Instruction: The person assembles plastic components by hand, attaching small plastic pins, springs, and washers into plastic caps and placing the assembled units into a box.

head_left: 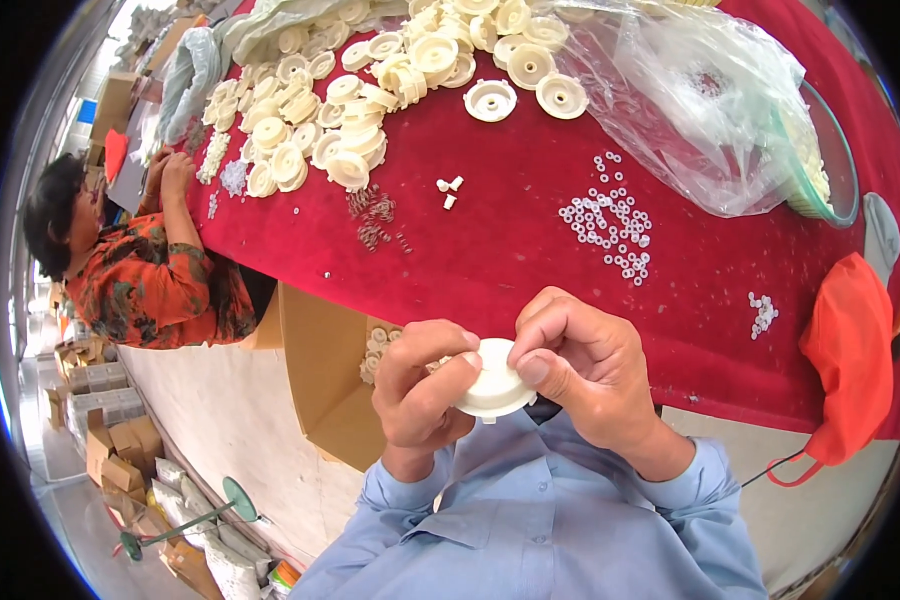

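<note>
A round cream plastic cap (pixel 497 385) with small tabs on its rim is held between both hands, just off the near table edge. My left hand (pixel 422 385) grips its left side, thumb and fingers closed on it. On the other side, my right hand (pixel 588 368) pinches the cap's upper right edge between thumb and fingertips. Whether a smaller part sits under those fingertips is hidden. Beyond the hands lie small white rings (pixel 610 222), small brown metal parts (pixel 372 215) and a few tiny white pieces (pixel 450 190).
A heap of cream round parts (pixel 290 120) covers the far left of the red table (pixel 470 255). Clear plastic bag (pixel 685 110) and green-rimmed bowl (pixel 842 205) stand far right, near a red bag (pixel 850 345). A cardboard box (pixel 320 360) holds parts below. Another person (pixel 150 255) works at left.
</note>
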Available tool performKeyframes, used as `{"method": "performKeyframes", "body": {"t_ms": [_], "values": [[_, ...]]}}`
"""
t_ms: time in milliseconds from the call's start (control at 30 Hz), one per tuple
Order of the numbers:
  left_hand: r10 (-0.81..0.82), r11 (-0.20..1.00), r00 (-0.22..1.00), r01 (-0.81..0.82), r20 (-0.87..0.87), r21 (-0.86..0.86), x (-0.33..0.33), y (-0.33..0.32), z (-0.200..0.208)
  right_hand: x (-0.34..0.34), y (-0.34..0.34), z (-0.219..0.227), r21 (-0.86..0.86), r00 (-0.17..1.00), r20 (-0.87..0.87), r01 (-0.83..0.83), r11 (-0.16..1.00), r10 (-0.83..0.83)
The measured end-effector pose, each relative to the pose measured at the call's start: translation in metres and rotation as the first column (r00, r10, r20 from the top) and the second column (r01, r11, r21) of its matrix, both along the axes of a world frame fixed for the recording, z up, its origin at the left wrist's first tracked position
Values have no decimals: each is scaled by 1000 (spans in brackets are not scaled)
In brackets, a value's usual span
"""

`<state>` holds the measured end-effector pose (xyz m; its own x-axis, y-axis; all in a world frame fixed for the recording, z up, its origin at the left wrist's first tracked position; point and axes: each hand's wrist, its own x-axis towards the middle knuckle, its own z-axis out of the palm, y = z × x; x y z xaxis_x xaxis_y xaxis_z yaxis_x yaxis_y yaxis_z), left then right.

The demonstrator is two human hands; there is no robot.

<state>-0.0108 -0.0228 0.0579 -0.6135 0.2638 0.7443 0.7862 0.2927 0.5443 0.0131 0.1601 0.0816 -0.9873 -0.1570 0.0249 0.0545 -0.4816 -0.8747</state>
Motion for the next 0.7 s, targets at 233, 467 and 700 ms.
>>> {"method": "performKeyframes", "body": {"t_ms": [233, 467, 700], "values": [[-42, 999, 998, 42, 40, 7, 6, -1, -7, 4, -11, -13, -56, 996, 85, -15, 998, 20], [103, 982, 843, -2, 527, -189, 15, -71, -18, -14, -28, -31, 239, 986, 159, -85, 967, 47], [632, 691, 613, -168, 474, -703, 10, -146, -13, -89, -40, -38, 777, 893, -450, 410, 478, -34]]}}
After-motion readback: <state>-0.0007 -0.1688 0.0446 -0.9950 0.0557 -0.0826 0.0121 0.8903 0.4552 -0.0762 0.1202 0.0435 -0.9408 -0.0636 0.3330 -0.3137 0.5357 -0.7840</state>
